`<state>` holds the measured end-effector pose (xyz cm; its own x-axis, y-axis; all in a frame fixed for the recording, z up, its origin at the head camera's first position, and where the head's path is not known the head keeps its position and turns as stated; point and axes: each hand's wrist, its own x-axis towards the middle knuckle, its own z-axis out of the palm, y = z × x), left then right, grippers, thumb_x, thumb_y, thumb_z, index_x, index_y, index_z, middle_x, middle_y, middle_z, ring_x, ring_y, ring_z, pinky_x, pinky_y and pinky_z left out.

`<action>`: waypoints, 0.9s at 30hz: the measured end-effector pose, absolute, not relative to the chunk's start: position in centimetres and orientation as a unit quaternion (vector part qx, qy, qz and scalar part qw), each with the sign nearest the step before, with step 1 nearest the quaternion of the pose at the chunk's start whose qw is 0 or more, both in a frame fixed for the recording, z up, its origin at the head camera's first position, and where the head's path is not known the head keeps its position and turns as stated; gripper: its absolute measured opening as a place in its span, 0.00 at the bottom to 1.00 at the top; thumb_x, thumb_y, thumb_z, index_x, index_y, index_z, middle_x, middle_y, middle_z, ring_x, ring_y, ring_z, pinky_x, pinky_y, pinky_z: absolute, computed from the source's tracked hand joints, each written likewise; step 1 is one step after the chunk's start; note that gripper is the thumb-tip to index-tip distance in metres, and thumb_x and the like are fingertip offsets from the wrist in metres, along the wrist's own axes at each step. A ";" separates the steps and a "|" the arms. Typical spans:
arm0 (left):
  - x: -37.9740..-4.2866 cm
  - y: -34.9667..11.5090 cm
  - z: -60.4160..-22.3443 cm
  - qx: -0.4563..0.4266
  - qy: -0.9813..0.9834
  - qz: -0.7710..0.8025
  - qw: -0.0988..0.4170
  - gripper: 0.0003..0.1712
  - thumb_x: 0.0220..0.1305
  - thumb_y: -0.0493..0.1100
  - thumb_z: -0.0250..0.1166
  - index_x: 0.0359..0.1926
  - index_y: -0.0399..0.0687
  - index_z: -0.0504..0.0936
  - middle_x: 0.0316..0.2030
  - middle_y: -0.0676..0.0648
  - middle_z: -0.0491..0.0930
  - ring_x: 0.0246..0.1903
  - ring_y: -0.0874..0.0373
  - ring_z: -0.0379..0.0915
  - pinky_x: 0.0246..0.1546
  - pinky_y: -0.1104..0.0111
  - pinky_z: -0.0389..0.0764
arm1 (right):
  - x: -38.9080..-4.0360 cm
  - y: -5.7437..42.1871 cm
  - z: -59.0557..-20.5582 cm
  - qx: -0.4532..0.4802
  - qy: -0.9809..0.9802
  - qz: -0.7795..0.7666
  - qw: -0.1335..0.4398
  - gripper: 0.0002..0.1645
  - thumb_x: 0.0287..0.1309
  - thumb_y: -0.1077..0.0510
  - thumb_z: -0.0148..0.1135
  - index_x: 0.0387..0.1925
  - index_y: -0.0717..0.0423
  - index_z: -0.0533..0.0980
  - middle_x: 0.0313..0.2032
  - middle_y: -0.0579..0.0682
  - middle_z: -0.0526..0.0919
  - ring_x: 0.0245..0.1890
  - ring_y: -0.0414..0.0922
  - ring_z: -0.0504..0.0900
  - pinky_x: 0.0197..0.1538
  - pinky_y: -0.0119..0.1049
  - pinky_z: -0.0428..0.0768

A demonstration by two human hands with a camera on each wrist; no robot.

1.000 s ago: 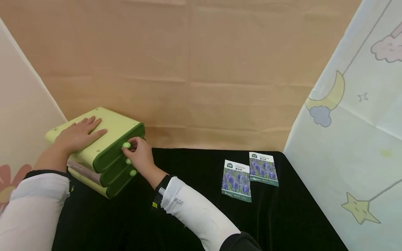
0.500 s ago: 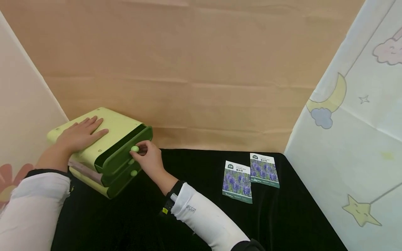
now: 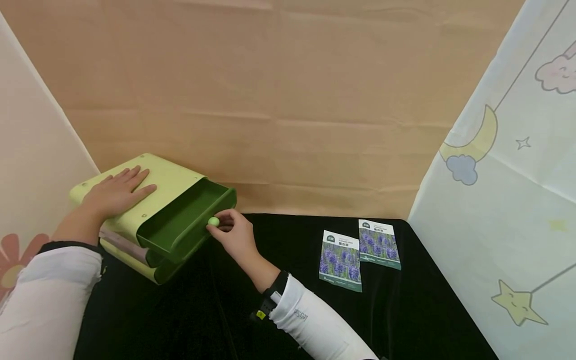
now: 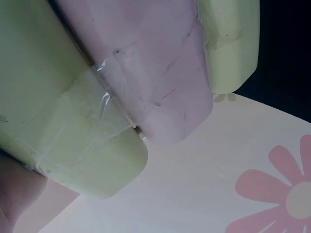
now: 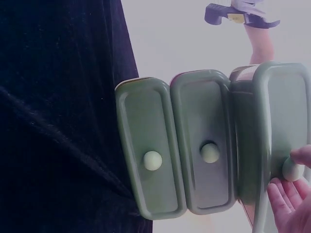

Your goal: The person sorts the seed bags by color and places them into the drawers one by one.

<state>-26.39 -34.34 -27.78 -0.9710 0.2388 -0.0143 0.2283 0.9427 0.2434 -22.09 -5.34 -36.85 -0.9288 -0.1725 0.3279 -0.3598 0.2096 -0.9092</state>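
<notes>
A small green drawer cabinet [image 3: 175, 175] with three stacked drawers stands at the left of the table. My left hand [image 3: 114, 196] lies flat on its pale green top, fingers spread. With thumb and fingers, my right hand [image 3: 236, 235] pinches the round light green knob [image 3: 213, 221] of the top drawer [image 3: 180, 217], which is pulled part way out; the part of its inside that shows is bare. In the right wrist view, the middle drawer [image 5: 204, 179] and the bottom drawer [image 5: 146, 121] are closed, each with its own knob. Clear tape [image 4: 73, 121] crosses the cabinet's side.
Two seed packets [image 3: 339, 260] with purple flowers lie on the black tablecloth [image 3: 279, 265], right of the cabinet, one slightly overlapping or touching the other. Brown paper [image 3: 315, 100] hangs behind. White printed sheets [image 3: 495, 210] stand at both sides.
My right hand has drawn the top drawer out to the right and toward me by its knob. It was closed one second ago. The left hand stays on the cabinet's top.
</notes>
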 end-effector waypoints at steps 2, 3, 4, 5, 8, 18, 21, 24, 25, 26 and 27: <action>-26.3 -34.4 -27.8 0.118 0.985 0.121 0.023 0.47 0.73 0.68 0.36 0.76 0.40 0.39 0.74 0.29 0.34 0.72 0.30 0.26 0.67 0.35 0.34 | -21.8 -5.0 -36.8 0.170 -0.774 0.605 0.079 0.14 0.55 0.56 0.70 0.43 0.54 0.79 0.40 0.50 0.84 0.40 0.40 0.84 0.41 0.24 0.81; -26.3 -34.5 -27.8 0.117 0.985 0.121 0.024 0.47 0.73 0.68 0.36 0.76 0.40 0.38 0.74 0.29 0.34 0.72 0.30 0.26 0.67 0.35 0.34 | -21.6 -4.8 -36.8 0.168 -0.774 0.605 0.078 0.14 0.55 0.56 0.70 0.43 0.54 0.79 0.40 0.50 0.84 0.40 0.39 0.84 0.41 0.24 0.81; -26.3 -34.5 -27.8 0.117 0.985 0.121 0.024 0.47 0.72 0.68 0.36 0.76 0.40 0.38 0.74 0.29 0.34 0.72 0.30 0.26 0.67 0.35 0.34 | -21.4 -4.6 -36.8 0.168 -0.774 0.605 0.078 0.14 0.55 0.56 0.70 0.43 0.54 0.79 0.40 0.50 0.84 0.40 0.39 0.84 0.41 0.24 0.81; -26.2 -34.5 -27.8 0.116 0.986 0.121 0.024 0.47 0.72 0.68 0.36 0.76 0.39 0.38 0.74 0.29 0.34 0.72 0.30 0.26 0.67 0.35 0.34 | -21.3 -4.4 -36.8 0.168 -0.775 0.605 0.078 0.14 0.55 0.56 0.70 0.43 0.54 0.79 0.41 0.50 0.84 0.40 0.39 0.84 0.41 0.24 0.81; -26.1 -34.6 -27.8 0.114 0.986 0.118 0.022 0.47 0.73 0.68 0.36 0.76 0.39 0.38 0.74 0.29 0.34 0.72 0.30 0.27 0.67 0.35 0.34 | -21.0 -3.9 -36.8 0.171 -0.773 0.606 0.074 0.15 0.56 0.56 0.70 0.44 0.54 0.78 0.41 0.50 0.84 0.40 0.39 0.85 0.41 0.25 0.82; -26.1 -33.8 -27.6 0.116 0.985 0.123 0.021 0.47 0.72 0.69 0.36 0.76 0.40 0.39 0.74 0.29 0.35 0.72 0.30 0.27 0.67 0.35 0.34 | -20.7 -2.2 -37.7 0.174 -0.765 0.616 0.076 0.15 0.57 0.57 0.69 0.45 0.57 0.77 0.43 0.54 0.84 0.42 0.46 0.85 0.43 0.27 0.82; -26.1 -34.0 -27.7 0.114 0.986 0.119 0.019 0.47 0.72 0.69 0.36 0.76 0.40 0.39 0.74 0.30 0.35 0.72 0.30 0.27 0.67 0.35 0.34 | -20.5 -2.0 -37.9 0.175 -0.765 0.616 0.073 0.15 0.57 0.57 0.69 0.45 0.57 0.77 0.43 0.54 0.84 0.43 0.47 0.85 0.43 0.27 0.82; -26.1 -34.1 -27.8 0.113 0.986 0.118 0.018 0.47 0.72 0.69 0.36 0.76 0.40 0.39 0.74 0.29 0.35 0.72 0.30 0.28 0.67 0.35 0.35 | -20.3 -1.8 -38.1 0.170 -0.765 0.617 0.071 0.16 0.57 0.56 0.69 0.45 0.56 0.77 0.43 0.54 0.84 0.43 0.47 0.84 0.43 0.27 0.82; -26.1 -34.2 -27.9 0.112 0.987 0.117 0.018 0.47 0.72 0.69 0.36 0.76 0.40 0.39 0.74 0.29 0.35 0.72 0.30 0.28 0.67 0.35 0.35 | -20.2 -1.8 -38.1 0.169 -0.764 0.618 0.070 0.16 0.57 0.56 0.69 0.45 0.56 0.77 0.43 0.54 0.84 0.43 0.47 0.84 0.43 0.27 0.82; -26.0 -34.2 -27.9 0.111 0.987 0.117 0.017 0.47 0.72 0.69 0.36 0.76 0.40 0.40 0.74 0.29 0.36 0.72 0.30 0.28 0.67 0.35 0.35 | -20.1 -1.8 -38.2 0.169 -0.764 0.619 0.068 0.16 0.57 0.56 0.69 0.46 0.56 0.77 0.43 0.54 0.84 0.43 0.47 0.84 0.43 0.27 0.82; -26.0 -34.3 -27.9 0.111 0.987 0.118 0.017 0.47 0.72 0.69 0.36 0.76 0.40 0.40 0.74 0.29 0.36 0.72 0.29 0.28 0.67 0.35 0.35 | -20.1 -1.8 -38.4 0.169 -0.763 0.620 0.067 0.16 0.57 0.56 0.69 0.46 0.56 0.77 0.44 0.54 0.83 0.43 0.48 0.84 0.43 0.28 0.82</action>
<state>-25.98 -34.29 -27.91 -0.9749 0.2226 -0.0082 0.2144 0.9477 0.2363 -20.09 -1.76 -38.36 -0.9335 -0.1750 0.3129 -0.3420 0.1733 -0.9236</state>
